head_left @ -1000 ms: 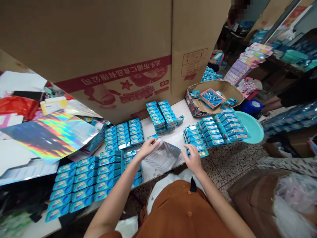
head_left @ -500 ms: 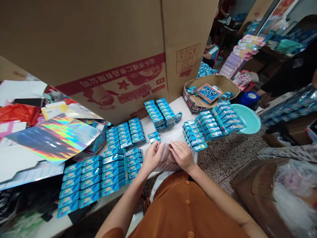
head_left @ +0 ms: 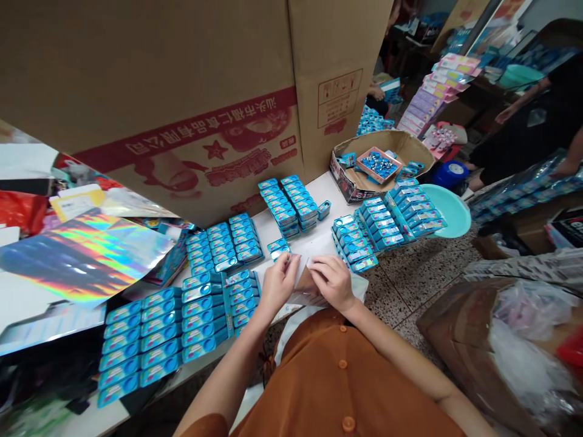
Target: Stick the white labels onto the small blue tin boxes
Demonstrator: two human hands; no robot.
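Note:
My left hand [head_left: 279, 284] and my right hand [head_left: 336, 283] are side by side at the table's front edge. Between them is a clear plastic bag [head_left: 306, 296], its upper edge pinched in the fingers of both hands. The bag hangs down before the brown shirt and spreads out past the right wrist. Just beyond the left fingertips lies a small blue pack [head_left: 277, 247]. Rows of stacked blue packs [head_left: 243, 297] stand close to the left hand, and more stacked blue packs [head_left: 353, 243] are beyond the right one.
A large cardboard carton [head_left: 182, 91] walls off the back of the table [head_left: 325, 188]. An open box [head_left: 339, 182] with a pink tray [head_left: 380, 165] of small parts stands back right, near a turquoise basin [head_left: 455, 212]. Shiny sheets [head_left: 91, 255] lie left. Another person [head_left: 537, 121] is at the right.
My hands have drawn slightly apart at the fingertips, with the bag's edge spread between them. The view has shifted a little. At the right, the other person's arms have come into view.

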